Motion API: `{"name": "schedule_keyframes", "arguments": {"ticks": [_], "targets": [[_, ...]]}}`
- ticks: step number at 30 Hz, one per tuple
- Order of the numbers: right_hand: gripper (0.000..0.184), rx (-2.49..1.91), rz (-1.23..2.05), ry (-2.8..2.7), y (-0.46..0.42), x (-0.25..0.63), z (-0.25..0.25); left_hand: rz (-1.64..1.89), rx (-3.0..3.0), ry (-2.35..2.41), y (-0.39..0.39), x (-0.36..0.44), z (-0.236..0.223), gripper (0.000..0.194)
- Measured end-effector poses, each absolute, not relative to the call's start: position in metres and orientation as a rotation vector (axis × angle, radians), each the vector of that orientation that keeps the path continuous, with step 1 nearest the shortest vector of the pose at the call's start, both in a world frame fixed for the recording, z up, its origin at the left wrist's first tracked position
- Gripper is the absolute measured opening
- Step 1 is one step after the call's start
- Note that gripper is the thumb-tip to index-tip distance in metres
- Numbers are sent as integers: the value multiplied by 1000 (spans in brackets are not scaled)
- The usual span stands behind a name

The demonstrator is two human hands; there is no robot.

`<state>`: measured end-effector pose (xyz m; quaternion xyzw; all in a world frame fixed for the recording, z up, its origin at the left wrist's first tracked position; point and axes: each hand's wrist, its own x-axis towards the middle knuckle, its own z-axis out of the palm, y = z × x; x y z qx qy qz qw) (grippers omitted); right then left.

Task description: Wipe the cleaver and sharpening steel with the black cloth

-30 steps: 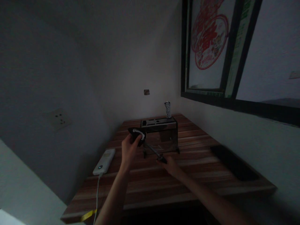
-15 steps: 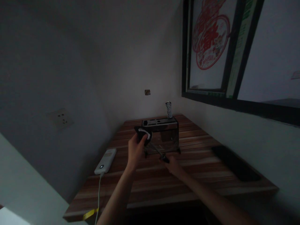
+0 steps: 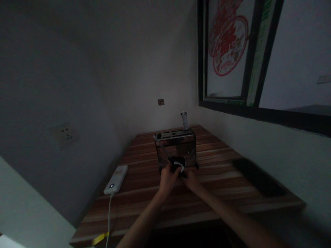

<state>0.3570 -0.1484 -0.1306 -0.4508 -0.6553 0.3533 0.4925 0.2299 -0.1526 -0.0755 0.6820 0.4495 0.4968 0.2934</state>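
My left hand (image 3: 168, 177) is closed on a small black piece with a curved white stripe (image 3: 178, 162); the dim light does not show whether it is cloth or a hard tool. In my right hand (image 3: 191, 181) is the dark handle of a knife. Its thin blade (image 3: 162, 146) points away and up to the left, and the black piece lies over the blade's handle end. Both hands are close together, in front of a see-through knife block (image 3: 190, 146) with slots in its top. One silvery patterned handle (image 3: 184, 120) stands up from the block's right end.
A white power bank (image 3: 116, 179) with a white cable lies at the left of the wood-striped table (image 3: 144, 206). A flat dark slab (image 3: 258, 177) lies at the right. Yellow tape (image 3: 99, 238) is at the front left edge. Walls and a dark window frame (image 3: 224, 109) enclose the table.
My left hand and the black piece have moved right and nearer, from the blade's far end to its handle end, beside my right hand. The right hand has hardly moved.
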Motion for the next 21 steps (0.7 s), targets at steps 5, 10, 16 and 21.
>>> {"name": "schedule_keyframes", "arguments": {"ticks": [5, 10, 16, 21], "targets": [[17, -1075, 850, -1619, -149, 357, -131, 1334, 1770, 1193, -155, 227, -78, 22], [20, -1075, 859, -1624, -148, 359, -135, 1339, 1794, 1209, -162, 228, -76, 22], [22, -1055, 868, -1643, -147, 358, -134, 1373, 1771, 1221, -165, 227, -71, 21], [19, -1082, 848, -1652, -151, 354, -128, 1482, 1738, 1228, -160, 219, -67, 22]]}}
